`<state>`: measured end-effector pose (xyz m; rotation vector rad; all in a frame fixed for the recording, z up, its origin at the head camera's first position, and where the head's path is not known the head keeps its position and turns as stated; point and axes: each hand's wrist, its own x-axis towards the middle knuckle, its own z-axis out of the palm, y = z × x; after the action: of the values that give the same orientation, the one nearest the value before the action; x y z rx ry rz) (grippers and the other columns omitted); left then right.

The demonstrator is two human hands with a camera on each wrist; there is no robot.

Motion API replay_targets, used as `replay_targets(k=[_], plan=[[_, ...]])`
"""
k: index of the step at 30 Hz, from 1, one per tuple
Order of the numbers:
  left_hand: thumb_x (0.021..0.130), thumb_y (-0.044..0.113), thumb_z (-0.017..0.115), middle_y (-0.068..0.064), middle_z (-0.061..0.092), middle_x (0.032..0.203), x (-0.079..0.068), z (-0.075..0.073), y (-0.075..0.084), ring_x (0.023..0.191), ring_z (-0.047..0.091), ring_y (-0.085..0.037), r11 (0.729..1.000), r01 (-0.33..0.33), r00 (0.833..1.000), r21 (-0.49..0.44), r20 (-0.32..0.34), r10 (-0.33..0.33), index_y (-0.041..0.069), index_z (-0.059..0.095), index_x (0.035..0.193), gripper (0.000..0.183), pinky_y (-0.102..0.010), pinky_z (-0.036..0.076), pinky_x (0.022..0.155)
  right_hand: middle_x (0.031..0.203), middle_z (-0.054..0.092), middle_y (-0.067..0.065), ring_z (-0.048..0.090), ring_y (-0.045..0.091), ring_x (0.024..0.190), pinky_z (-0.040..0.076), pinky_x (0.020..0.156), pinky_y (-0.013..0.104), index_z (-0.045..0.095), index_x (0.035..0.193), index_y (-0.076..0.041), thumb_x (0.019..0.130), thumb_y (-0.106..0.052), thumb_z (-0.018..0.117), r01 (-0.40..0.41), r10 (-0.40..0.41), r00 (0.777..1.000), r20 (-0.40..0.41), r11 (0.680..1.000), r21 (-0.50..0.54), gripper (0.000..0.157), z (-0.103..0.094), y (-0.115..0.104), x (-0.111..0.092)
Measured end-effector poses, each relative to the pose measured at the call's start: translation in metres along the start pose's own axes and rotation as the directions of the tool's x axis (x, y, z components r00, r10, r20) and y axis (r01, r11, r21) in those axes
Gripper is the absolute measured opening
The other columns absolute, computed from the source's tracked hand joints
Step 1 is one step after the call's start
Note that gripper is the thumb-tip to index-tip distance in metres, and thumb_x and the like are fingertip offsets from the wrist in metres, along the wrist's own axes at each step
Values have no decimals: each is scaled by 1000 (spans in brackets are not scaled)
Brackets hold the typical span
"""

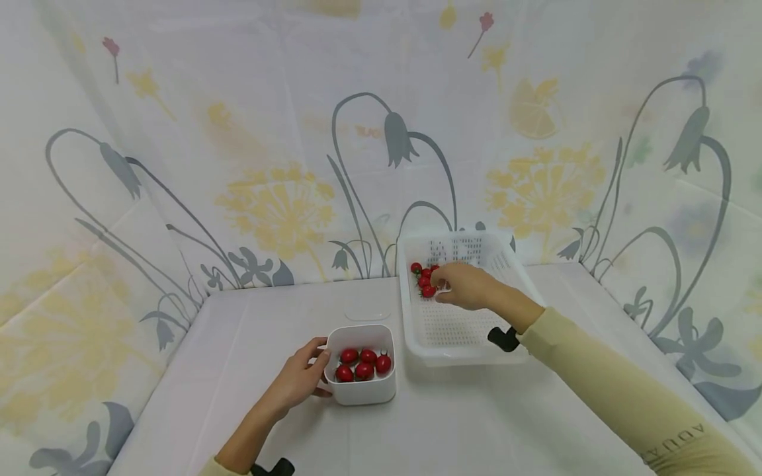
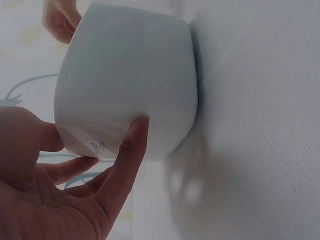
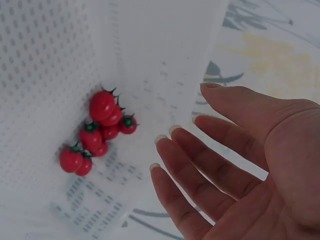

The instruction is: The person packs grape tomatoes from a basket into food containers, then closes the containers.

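A small white square container point(image 1: 365, 392) holds several red cherry tomatoes point(image 1: 364, 370). My left hand point(image 1: 299, 373) grips its left side; in the left wrist view the thumb is at the rim and the fingers press the outer wall point(image 2: 125, 85). To the right, my right hand point(image 1: 467, 285) reaches over a white perforated basket point(image 1: 419, 340), fingers loosely bent and holding nothing. A cluster of cherry tomatoes with green stems point(image 3: 102, 106) lies in the basket's far left corner, just beyond the right fingertips.
A white cloth covers the table point(image 1: 238, 344). Behind it hangs a flower-printed curtain point(image 1: 286, 132), close to the basket's back rim. A faint clear lid-like outline point(image 1: 367, 316) lies behind the container. The basket stands slightly right of the container.
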<state>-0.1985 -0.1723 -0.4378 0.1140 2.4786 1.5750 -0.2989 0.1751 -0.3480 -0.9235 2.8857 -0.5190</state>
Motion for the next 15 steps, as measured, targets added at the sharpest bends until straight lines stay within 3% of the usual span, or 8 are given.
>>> replay_targets(k=[6,15], plan=[[109,19,47,-29,52,140,1,-1,-1,85,67,-22,1000,3,1000,7,26,-3,6,45,148,41,-39,65,67,111,71,19,66,29,96,58,88,46,68,115,7,93,-6,71,-17,19,1000,-24,999,47,26,-1,26,13],[109,18,49,-26,55,138,2,0,0,83,65,-23,1000,4,1000,-3,12,-4,7,48,146,39,-40,65,67,112,69,24,65,36,102,56,92,50,67,114,8,91,-4,71,-23,24,999,-20,996,91,26,4,53,29]])
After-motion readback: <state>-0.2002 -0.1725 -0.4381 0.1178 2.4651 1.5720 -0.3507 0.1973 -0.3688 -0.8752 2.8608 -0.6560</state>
